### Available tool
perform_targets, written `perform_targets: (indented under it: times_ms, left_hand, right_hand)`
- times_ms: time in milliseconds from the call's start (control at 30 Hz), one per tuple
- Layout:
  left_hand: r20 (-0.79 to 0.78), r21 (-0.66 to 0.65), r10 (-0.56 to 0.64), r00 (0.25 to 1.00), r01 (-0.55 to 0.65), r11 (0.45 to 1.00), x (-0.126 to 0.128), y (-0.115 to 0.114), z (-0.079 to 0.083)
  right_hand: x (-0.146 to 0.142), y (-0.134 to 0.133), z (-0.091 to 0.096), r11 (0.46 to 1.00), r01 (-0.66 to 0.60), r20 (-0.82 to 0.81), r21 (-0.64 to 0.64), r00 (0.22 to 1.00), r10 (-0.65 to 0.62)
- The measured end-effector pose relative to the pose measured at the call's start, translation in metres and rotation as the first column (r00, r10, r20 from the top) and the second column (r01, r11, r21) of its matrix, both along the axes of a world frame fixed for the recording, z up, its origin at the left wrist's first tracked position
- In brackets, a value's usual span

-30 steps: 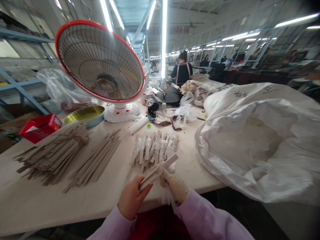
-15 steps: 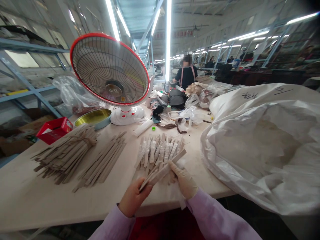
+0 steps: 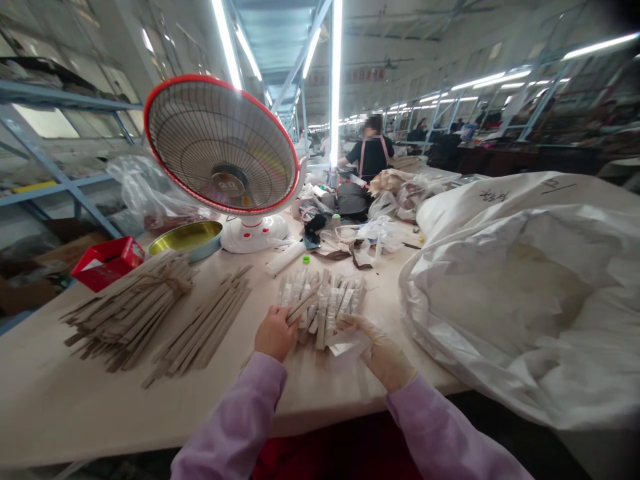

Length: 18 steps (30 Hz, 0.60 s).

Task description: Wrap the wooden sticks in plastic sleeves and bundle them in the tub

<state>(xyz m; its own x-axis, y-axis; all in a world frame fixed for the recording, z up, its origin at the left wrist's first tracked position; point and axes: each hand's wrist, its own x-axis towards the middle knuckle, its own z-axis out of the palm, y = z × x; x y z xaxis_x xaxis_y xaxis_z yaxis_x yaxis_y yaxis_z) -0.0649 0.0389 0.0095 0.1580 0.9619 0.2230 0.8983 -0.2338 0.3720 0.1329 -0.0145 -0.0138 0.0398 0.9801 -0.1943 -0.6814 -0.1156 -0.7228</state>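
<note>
My left hand [image 3: 275, 333] is closed around one or more flat grey-brown strips [image 3: 303, 305], which slant over the near left side of the wrapped strips. Those wrapped strips [image 3: 327, 303] lie side by side on the table, with clear film round their middles. My right hand [image 3: 385, 353], in a pale glove, pinches a piece of clear plastic film [image 3: 349, 343] at their near right corner. Left of my hands lie a row of loose strips [image 3: 205, 330] and a thicker tied bundle of strips [image 3: 133, 313].
A round red-rimmed heater [image 3: 220, 150] stands at the back of the table [image 3: 225, 413]. Beside it are a gold-lined pan [image 3: 187, 239] and a red box [image 3: 107, 261]. A large white sack [image 3: 500, 267] fills the right. Plastic bags and scraps clutter the back; a person [image 3: 373, 153] is beyond.
The strips that both hands held up are now in my left hand alone, lower and farther forward over the wrapped ones. My right hand has moved right and holds film.
</note>
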Motion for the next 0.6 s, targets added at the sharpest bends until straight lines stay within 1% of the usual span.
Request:
perform_targets:
  times_ms: [33, 67, 100, 133, 167, 200, 233, 267, 333, 367, 400, 433, 533, 600]
  left_hand:
    - [0.081, -0.008, -0.043, 0.996, 0.044, 0.999, 0.001, -0.007, 0.004]
    - [0.184, -0.046, -0.097, 0.978, 0.107, 0.993, 0.003, -0.014, 0.007]
    - [0.298, -0.109, -0.143, 0.944, 0.182, 0.977, 0.006, -0.022, 0.010]
    - [0.409, -0.183, -0.165, 0.897, 0.257, 0.949, 0.009, -0.029, 0.012]
    - [0.508, -0.243, -0.156, 0.847, 0.315, 0.917, 0.013, -0.036, 0.013]
    - [0.586, -0.281, -0.126, 0.801, 0.347, 0.895, 0.017, -0.042, 0.013]
    - [0.637, -0.298, -0.092, 0.765, 0.354, 0.886, 0.021, -0.046, 0.013]
    - [0.665, -0.299, -0.063, 0.744, 0.342, 0.891, 0.024, -0.050, 0.013]
    - [0.677, -0.282, -0.049, 0.735, 0.320, 0.905, 0.027, -0.055, 0.013]
    - [0.671, -0.280, -0.056, 0.739, 0.323, 0.904, 0.027, -0.056, 0.014]
    - [0.665, -0.286, -0.065, 0.744, 0.334, 0.898, 0.026, -0.058, 0.015]
    - [0.664, -0.304, -0.066, 0.745, 0.350, 0.886, 0.024, -0.059, 0.016]
    - [0.689, -0.400, -0.015, 0.725, 0.397, 0.826, 0.013, -0.065, 0.013]
    - [0.706, -0.445, 0.026, 0.707, 0.416, 0.793, 0.005, -0.070, 0.009]
  right_hand:
    - [-0.002, -0.001, 0.003, 1.000, 0.011, 0.011, -0.009, 1.000, -0.011]
    - [-0.004, -0.001, 0.007, 1.000, 0.019, 0.022, -0.018, 1.000, -0.018]
    - [-0.007, -0.002, 0.011, 1.000, 0.023, 0.033, -0.016, 0.999, -0.022]
    - [-0.011, -0.003, 0.014, 0.999, 0.037, 0.047, -0.001, 0.998, -0.037]
    - [-0.015, -0.004, 0.016, 0.999, 0.051, 0.065, 0.014, 0.997, -0.052]
    - [-0.018, -0.005, 0.017, 0.998, 0.065, 0.091, 0.027, 0.994, -0.067]
    - [-0.022, -0.007, 0.018, 0.997, 0.071, 0.134, 0.037, 0.988, -0.075]
    - [-0.024, -0.010, 0.017, 0.997, 0.060, 0.200, 0.041, 0.978, -0.067]
    - [-0.028, -0.015, 0.014, 1.000, -0.013, 0.359, 0.027, 0.933, 0.003]
    - [-0.028, -0.017, 0.012, 0.999, -0.048, 0.412, 0.003, 0.910, 0.042]
    - [-0.027, -0.018, 0.011, 0.998, -0.061, 0.430, -0.024, 0.900, 0.066]
    - [-0.025, -0.017, 0.011, 0.998, -0.053, 0.420, -0.037, 0.905, 0.063]
    - [-0.015, -0.012, 0.011, 0.999, 0.044, 0.304, -0.002, 0.952, -0.041]
    - [-0.009, -0.007, 0.011, 0.999, 0.051, 0.228, 0.000, 0.972, -0.050]
